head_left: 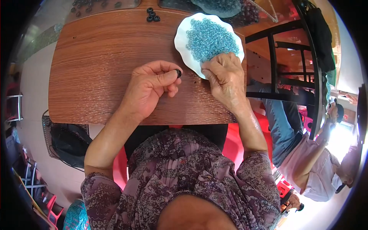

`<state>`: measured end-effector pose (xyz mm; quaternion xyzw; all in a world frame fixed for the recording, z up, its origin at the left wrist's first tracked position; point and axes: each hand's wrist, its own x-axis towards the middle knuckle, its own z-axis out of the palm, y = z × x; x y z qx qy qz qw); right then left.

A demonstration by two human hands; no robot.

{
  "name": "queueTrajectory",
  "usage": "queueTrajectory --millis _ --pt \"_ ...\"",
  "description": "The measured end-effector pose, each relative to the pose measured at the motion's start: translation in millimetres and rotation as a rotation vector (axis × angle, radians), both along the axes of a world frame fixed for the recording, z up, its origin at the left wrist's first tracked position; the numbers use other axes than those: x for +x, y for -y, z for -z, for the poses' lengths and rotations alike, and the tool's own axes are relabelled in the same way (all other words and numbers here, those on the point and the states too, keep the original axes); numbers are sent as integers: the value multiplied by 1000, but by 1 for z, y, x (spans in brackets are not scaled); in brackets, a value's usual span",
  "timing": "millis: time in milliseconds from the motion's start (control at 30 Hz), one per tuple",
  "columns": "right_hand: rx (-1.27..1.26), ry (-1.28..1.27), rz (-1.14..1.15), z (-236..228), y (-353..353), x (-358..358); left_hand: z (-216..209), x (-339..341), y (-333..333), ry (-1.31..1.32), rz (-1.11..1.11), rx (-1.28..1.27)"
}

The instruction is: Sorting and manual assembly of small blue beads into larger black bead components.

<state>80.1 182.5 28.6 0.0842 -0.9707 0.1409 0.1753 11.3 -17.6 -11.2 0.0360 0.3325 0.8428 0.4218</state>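
Observation:
My left hand (149, 86) is closed over the wooden table, pinching a small black round piece (178, 73) between thumb and forefinger. On the right, a white plate (183, 40) with a wavy rim bears a heap of tiny, glassy light-blue pieces (211, 38). My right hand (226, 78) reaches over the plate's near edge, its thumb and fingers pressed together beside the heap. Whatever those fingers may hold is hidden. Several black round pieces (153, 15), some showing a hole, sit together near the table's far edge.
The brown table (96, 76) has a rounded left end. Clear trays (103, 5) with dark pieces lie beyond it. A black metal frame (273, 61) stands at the right, and another person (314, 168) sits past it. A black bag (69, 140) is at the lower left.

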Motion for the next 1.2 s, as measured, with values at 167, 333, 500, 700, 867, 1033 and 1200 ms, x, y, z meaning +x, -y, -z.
queueTrajectory --millis 167,333,500,700,867,1033,1200 --pt "-35 -14 -19 -4 8 5 2 0 1 2 5 9" --pt "39 -33 -25 4 10 12 2 -1 0 -11 21 20" --pt "-95 -64 -3 2 12 15 1 0 -1 -26 5 -1" --pt "-616 -40 8 -15 27 15 0 5 -2 53 32 52" --pt "-619 -67 -75 -24 40 7 -7 10 -2 66 34 64" --pt "-510 -99 -131 -28 42 6 -13 11 -1 -54 -3 5" --pt "-492 -114 -137 -31 44 6 -14 15 0 -79 -18 13"
